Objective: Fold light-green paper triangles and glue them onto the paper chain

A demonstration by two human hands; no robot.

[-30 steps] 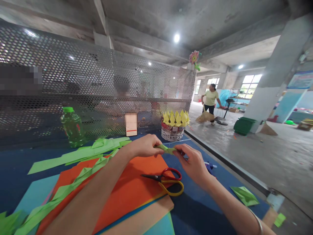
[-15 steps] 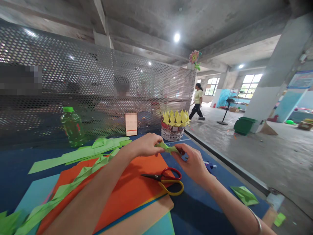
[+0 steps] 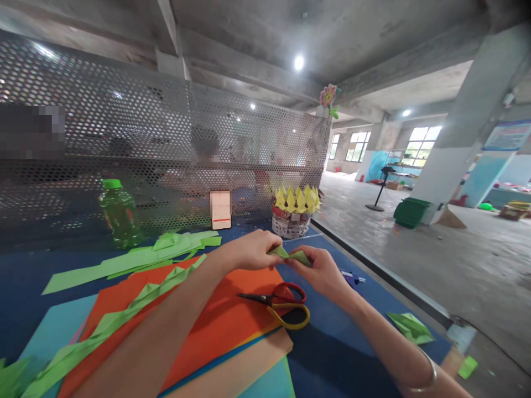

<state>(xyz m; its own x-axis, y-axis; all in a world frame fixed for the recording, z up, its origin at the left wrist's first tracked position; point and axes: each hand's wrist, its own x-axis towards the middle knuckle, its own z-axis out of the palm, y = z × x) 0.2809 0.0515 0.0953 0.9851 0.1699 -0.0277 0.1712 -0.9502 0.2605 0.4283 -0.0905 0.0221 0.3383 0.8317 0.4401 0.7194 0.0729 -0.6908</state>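
Note:
A green paper strip is pinched between my two hands above the table, with a twist or fold at its middle. My left hand grips one end and my right hand the other. Below them, scissors with one red and one yellow handle rest on orange paper. A long folded green paper chain runs under my left forearm. Flat green strips lie in a pile farther left. Beyond my hands stands a woven basket topped with yellow folded-paper points.
A green-capped bottle and a small upright card or device stand by the perforated metal screen. Past my right hand lies a blue tool. A folded green paper piece sits near the table's right edge.
My hands have brought the strip's ends closer, and its middle looks more sharply folded. The walking person has passed behind the screen's edge. The view has shifted slightly.

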